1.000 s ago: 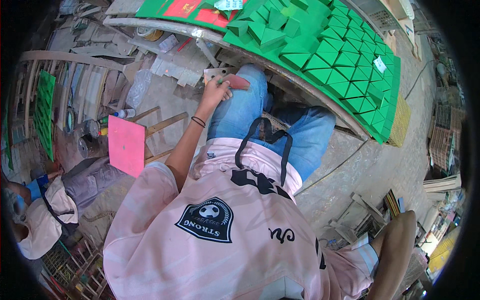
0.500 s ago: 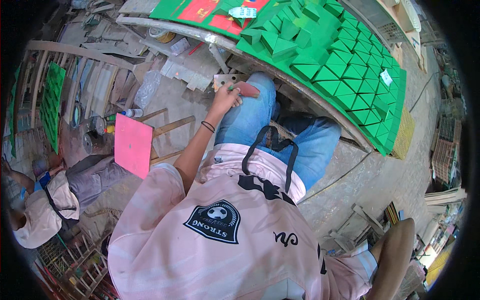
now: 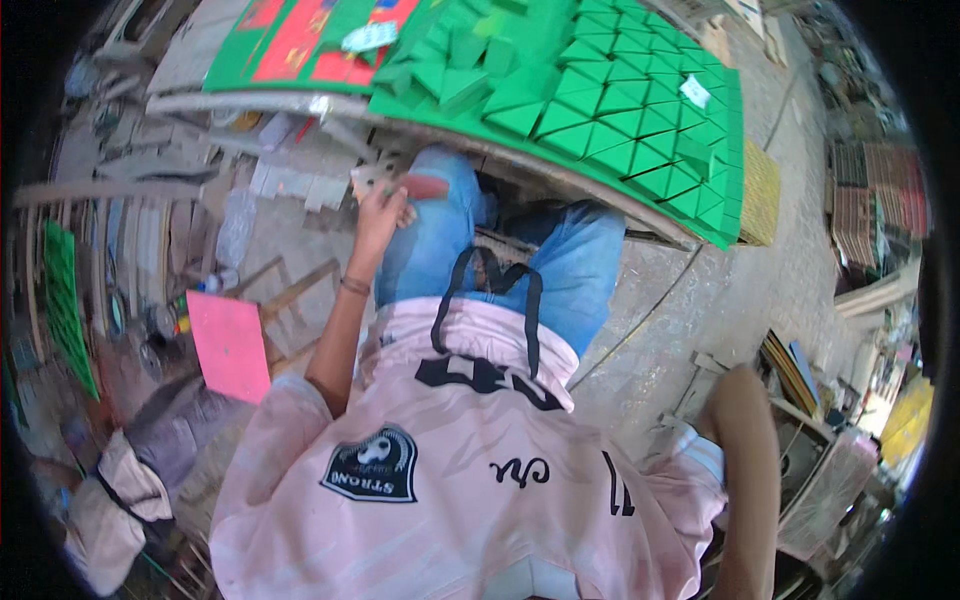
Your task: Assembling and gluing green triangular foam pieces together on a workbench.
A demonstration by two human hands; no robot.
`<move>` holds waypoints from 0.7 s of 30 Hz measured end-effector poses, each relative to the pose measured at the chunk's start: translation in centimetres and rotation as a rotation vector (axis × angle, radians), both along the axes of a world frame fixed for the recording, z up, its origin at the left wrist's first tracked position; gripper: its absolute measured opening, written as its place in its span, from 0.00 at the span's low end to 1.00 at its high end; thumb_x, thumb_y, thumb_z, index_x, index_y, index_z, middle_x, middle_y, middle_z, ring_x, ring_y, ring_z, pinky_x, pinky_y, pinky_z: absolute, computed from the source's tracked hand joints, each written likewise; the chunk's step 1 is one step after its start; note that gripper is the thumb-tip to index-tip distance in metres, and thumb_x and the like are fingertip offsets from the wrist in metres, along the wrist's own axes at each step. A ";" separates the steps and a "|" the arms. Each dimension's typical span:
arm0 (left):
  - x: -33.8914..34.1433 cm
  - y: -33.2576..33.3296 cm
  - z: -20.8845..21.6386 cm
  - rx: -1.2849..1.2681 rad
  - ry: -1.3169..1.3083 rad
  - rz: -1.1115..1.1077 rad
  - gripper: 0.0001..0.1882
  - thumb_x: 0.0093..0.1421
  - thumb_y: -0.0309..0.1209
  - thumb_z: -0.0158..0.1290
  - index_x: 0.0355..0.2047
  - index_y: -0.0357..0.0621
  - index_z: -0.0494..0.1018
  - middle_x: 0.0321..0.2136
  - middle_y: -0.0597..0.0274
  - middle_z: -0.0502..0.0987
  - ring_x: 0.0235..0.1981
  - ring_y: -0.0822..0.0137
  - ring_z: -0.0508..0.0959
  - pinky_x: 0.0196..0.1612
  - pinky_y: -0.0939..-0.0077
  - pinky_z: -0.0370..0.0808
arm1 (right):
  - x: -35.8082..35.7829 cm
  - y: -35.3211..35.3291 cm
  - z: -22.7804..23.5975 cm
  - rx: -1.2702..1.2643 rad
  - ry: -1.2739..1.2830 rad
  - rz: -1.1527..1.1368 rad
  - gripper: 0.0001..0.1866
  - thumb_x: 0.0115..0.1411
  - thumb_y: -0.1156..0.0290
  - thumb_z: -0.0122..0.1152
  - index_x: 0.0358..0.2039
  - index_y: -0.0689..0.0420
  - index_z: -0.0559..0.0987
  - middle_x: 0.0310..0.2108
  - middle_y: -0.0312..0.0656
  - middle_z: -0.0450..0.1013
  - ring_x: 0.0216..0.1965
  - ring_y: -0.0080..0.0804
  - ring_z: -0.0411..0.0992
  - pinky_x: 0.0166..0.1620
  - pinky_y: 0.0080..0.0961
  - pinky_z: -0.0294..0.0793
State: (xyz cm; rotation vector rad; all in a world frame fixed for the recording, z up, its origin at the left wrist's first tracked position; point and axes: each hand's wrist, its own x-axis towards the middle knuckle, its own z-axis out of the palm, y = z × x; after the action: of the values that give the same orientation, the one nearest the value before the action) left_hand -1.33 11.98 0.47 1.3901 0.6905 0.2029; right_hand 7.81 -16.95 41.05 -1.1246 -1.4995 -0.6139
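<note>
My left hand (image 3: 380, 215) reaches down beside my left knee and grips a small pale cardboard piece (image 3: 372, 178). A small red piece (image 3: 425, 187) lies on the blue jeans right next to that hand. Just beyond the knees runs a board covered with several folded green paper pyramids (image 3: 620, 110). My right forearm (image 3: 745, 460) hangs down at the lower right, and its hand is out of the picture.
A red-and-green printed sheet (image 3: 300, 40) lies on the board's left end. A pink sheet (image 3: 230, 345) leans by a low wooden frame (image 3: 295, 290) to my left. Stacked boards and clutter fill the left side, with a green sheet (image 3: 65, 300) and pale cloth (image 3: 110, 490).
My left hand stays at the knee with the pale piece in it. The view has swung a little, so the green board now sits higher and more to the right.
</note>
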 end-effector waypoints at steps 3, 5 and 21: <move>0.5 -2.1 1.6 0.016 0.044 -0.076 0.06 0.64 0.31 0.47 0.33 0.42 0.68 0.18 0.63 0.73 0.19 0.76 0.72 0.22 0.83 0.68 | 1.8 -1.6 -5.5 0.109 0.242 -0.331 0.09 0.68 0.67 0.38 0.36 0.59 0.65 0.23 0.40 0.72 0.19 0.31 0.67 0.31 0.23 0.69; 0.9 -3.9 2.8 -0.022 0.044 -0.182 0.06 0.64 0.31 0.47 0.33 0.41 0.69 0.19 0.64 0.73 0.20 0.77 0.72 0.23 0.83 0.68 | 2.5 -1.7 -12.0 0.075 0.533 -0.542 0.09 0.68 0.67 0.38 0.36 0.58 0.65 0.22 0.40 0.71 0.19 0.31 0.67 0.31 0.23 0.69; 5.8 -10.2 8.9 0.322 -0.032 -0.720 0.09 0.60 0.32 0.51 0.33 0.37 0.69 0.15 0.58 0.72 0.18 0.72 0.71 0.22 0.73 0.66 | 1.9 -1.6 -36.8 -0.726 1.467 -0.178 0.08 0.66 0.68 0.47 0.33 0.59 0.65 0.23 0.38 0.65 0.26 0.23 0.63 0.30 0.22 0.64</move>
State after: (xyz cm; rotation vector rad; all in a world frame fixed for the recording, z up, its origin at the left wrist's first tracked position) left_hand 4.48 1.81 9.38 1.8527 0.0982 -0.2458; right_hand 9.70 -18.54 4.21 -1.6622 -0.2688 0.6811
